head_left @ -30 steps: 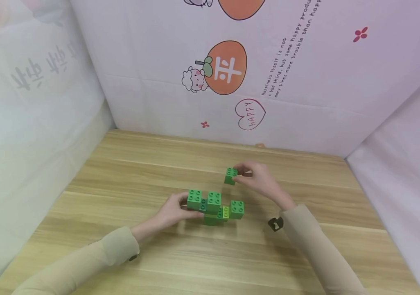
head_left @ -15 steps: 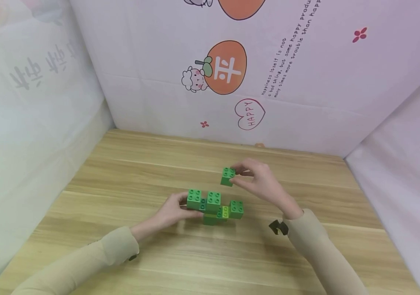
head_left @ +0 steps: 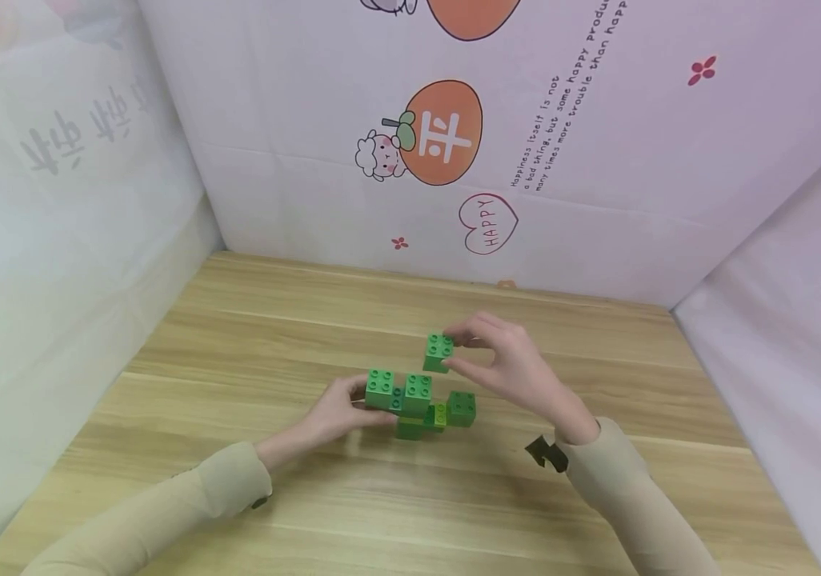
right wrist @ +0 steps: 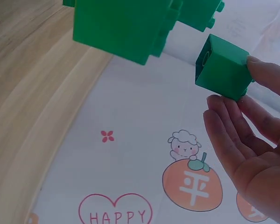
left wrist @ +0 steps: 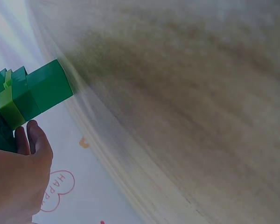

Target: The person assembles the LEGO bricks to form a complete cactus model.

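Note:
My left hand (head_left: 331,418) grips the left side of a built piece of toy building bricks (head_left: 417,400), in several shades of green with a yellow-green part (head_left: 441,414). In the left wrist view, fingers curl round the lower end of this brick build (left wrist: 24,100). Between its thumb and fingers, my right hand (head_left: 514,364) pinches a single green four-stud brick (head_left: 437,356). That loose brick is held behind the build in the head view, apart from it. The right wrist view shows the same brick (right wrist: 224,70), its hollow underside facing the build.
A wood-grain table (head_left: 295,512) lies under both hands. Behind it rises a white printed cloth (head_left: 295,200) with orange fruit and lamb drawings. More white cloth (head_left: 58,264) hangs at the left, and another panel (head_left: 799,320) at the right.
The right hand has carried its green brick leftward and slightly nearer, towards the build. My left hand and the build have stayed almost still.

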Demonstrator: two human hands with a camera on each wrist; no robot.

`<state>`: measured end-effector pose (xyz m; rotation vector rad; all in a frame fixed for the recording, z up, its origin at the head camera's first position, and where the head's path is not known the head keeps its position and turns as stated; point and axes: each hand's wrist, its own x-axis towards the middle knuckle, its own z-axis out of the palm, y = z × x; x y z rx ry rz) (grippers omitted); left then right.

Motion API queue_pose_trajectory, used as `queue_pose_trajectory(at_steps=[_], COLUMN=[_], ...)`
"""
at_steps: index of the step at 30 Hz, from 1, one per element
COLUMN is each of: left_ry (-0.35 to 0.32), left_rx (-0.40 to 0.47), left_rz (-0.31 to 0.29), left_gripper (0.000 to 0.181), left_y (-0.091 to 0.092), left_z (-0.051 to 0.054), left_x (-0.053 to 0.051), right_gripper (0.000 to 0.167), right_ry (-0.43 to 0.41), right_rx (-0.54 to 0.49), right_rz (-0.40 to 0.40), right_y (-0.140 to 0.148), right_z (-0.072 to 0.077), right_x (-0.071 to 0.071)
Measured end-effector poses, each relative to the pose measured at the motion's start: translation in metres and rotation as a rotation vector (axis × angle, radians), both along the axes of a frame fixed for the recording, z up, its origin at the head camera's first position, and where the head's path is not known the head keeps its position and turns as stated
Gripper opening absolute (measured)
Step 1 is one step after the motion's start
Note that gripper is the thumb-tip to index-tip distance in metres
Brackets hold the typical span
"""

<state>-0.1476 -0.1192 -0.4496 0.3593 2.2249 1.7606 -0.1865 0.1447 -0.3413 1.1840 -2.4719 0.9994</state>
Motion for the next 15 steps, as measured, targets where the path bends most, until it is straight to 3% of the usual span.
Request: queue_pose_trajectory(at_steps=[15], left_ry=[0.014], left_rx=[0.019], left_rz=[-0.011], left_gripper=[0.053], left_y=[-0.001], left_z=[0.0], left_x=[0.001], right_gripper=[0.032], right_ry=[0.028], right_rx=[0.007], right_rz=[0.101], right_y=[-0.011], right_z=[0.005], right_x=[0.015])
